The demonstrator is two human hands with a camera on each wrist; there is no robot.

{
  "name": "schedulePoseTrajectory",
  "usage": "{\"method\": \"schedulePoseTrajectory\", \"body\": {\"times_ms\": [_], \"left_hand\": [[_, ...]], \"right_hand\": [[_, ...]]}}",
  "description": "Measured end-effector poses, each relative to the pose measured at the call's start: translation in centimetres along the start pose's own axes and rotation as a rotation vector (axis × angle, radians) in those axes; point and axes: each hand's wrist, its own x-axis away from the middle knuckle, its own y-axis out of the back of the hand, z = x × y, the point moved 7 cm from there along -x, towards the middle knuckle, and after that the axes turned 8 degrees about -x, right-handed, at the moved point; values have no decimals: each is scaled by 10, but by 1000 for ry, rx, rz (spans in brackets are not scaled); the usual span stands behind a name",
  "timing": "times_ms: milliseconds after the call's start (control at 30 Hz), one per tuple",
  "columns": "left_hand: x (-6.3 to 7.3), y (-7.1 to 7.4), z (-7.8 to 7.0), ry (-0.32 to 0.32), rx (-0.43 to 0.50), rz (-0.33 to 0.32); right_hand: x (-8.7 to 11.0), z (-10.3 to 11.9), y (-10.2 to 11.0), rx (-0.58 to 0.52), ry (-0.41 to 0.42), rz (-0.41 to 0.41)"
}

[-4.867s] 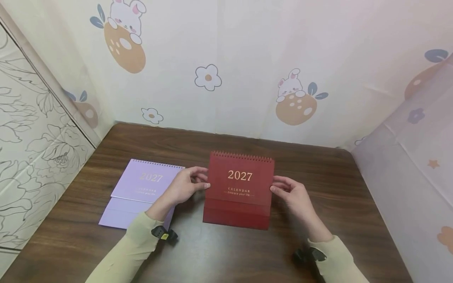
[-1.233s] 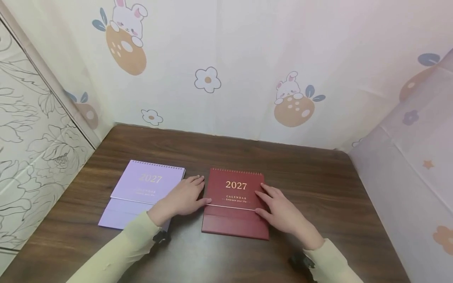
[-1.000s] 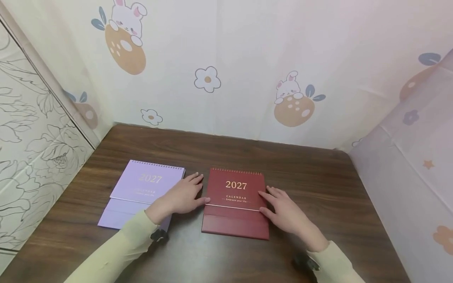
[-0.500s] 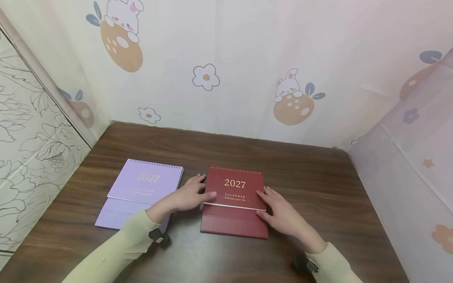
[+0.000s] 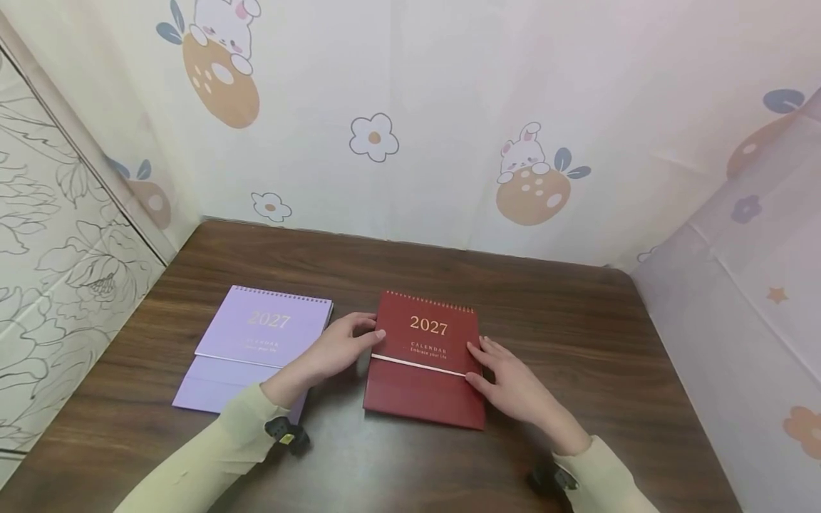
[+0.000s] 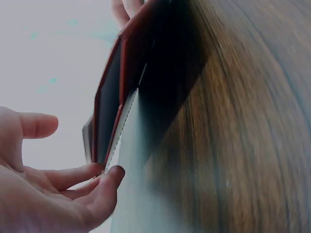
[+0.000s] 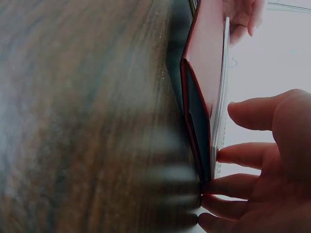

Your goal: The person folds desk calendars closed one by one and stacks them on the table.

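Observation:
The red 2027 desk calendar (image 5: 426,338) has its left side tipped up off the table, a gap showing under it in the left wrist view. At its left edge, my left hand (image 5: 336,348) holds it, fingers (image 6: 109,187) curled at the underside and thumb (image 6: 41,125) apart from the cover. My right hand (image 5: 516,385) is at the opposite edge; its fingertips (image 7: 226,154) touch the side of the calendar, while the thumb is spread near the cover. Beside my left forearm, a lilac 2027 desk calendar (image 5: 256,335) lies flat, partly covered by the forearm.
Both calendars are on a dark wood-grain table (image 5: 545,299). A pale curtain (image 5: 442,107) printed with rabbits and flowers hangs behind its back edge. Black wrist cameras (image 5: 287,433) sit on both wrists.
The red calendar, held up in both hands at first, came down onto the table. Since half a second ago, my left fingers have lifted its left side; my right hand stays nearly still.

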Motion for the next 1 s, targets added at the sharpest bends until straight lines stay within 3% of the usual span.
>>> {"method": "schedulePoseTrajectory", "body": {"times_ms": [133,233,467,733,1000], "left_hand": [[-1,-5,3,42,209,44],[-2,-8,1,38,314,69],[-6,-10,-4,-1,424,43],[-4,-11,-3,40,484,31],[1,-8,0,27,569,38]], "right_hand": [[0,1,1,-7,-3,0],[1,1,2,-9,-2,-5],[1,-4,2,-46,-6,-14],[-1,-7,7,-133,-60,-41],[-5,-7,14,-200,-71,-120]]}}
